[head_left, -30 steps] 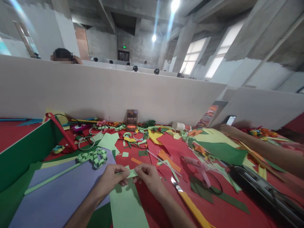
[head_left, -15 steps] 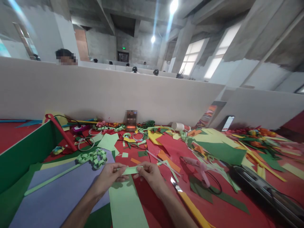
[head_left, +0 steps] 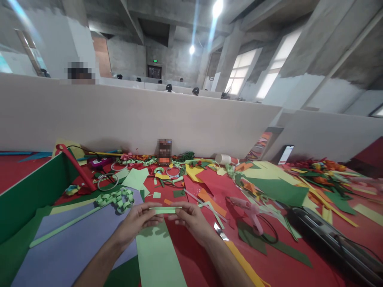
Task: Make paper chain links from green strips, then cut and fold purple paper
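Note:
A light green paper strip (head_left: 165,210) is stretched level between both hands, above the table. My left hand (head_left: 140,217) pinches its left end, and my right hand (head_left: 189,218) grips the right end between thumb and fingers. Below them lies a long sheet of light green paper (head_left: 160,255), partly over purple paper (head_left: 80,235). A light green paper-loop chain on a rolled stem (head_left: 115,198) rests left of my left hand. Beside my right forearm lies a yellow utility knife (head_left: 239,259) with its blade out; the forearm covers part of it.
A pink glue gun (head_left: 249,209) lies to the right, near a long black machine (head_left: 326,239). Paper scraps cover the red table. A green panel (head_left: 36,191) stands at left. Phones (head_left: 285,154) lean along the white partition (head_left: 134,115), and people sit beyond it.
The green strip looks narrower now, its face turned more edge-on. The fingers of both hands have spread and shifted along it. The table things stay put.

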`<state>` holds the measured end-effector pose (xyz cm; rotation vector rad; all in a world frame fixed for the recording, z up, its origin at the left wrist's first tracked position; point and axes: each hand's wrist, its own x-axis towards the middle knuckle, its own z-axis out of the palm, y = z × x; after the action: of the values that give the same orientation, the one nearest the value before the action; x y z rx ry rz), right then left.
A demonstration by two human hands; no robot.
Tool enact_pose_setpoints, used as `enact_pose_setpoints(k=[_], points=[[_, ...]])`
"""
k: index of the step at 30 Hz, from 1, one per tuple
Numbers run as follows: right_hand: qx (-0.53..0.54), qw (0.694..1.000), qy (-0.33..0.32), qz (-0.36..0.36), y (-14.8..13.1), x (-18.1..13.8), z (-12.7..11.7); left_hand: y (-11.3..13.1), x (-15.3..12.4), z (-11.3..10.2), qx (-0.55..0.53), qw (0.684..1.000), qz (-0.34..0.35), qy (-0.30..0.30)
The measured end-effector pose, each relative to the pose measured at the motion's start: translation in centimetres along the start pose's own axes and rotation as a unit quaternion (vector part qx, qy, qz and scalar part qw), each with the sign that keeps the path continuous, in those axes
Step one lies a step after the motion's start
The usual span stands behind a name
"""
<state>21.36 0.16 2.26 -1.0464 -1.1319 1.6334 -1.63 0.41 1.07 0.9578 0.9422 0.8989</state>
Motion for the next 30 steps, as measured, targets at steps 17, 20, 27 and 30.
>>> enact_pose_setpoints(k=[17, 20, 27, 30], points=[[-0.074, 0.996, 0.004, -0.057, 0.3, -0.1, 0.6, -0.5, 0.3, -0.1, 0.047, 0.999, 0.021, 0.012], [-0.095, 0.993, 0.000, -0.065, 0.3, -0.3, 0.8, -0.9, 0.2, 0.1, 0.059, 0.998, 0.005, 0.016], [-0.085, 0.992, 0.060, -0.071, 1.1, 0.1, 1.0, -1.7, 0.1, 1.0, 0.068, 0.997, -0.039, 0.022], [-0.089, 0.991, 0.076, -0.066, 1.9, 0.3, 1.6, -1.8, 0.1, 1.4, 0.066, 0.997, -0.037, 0.035]])
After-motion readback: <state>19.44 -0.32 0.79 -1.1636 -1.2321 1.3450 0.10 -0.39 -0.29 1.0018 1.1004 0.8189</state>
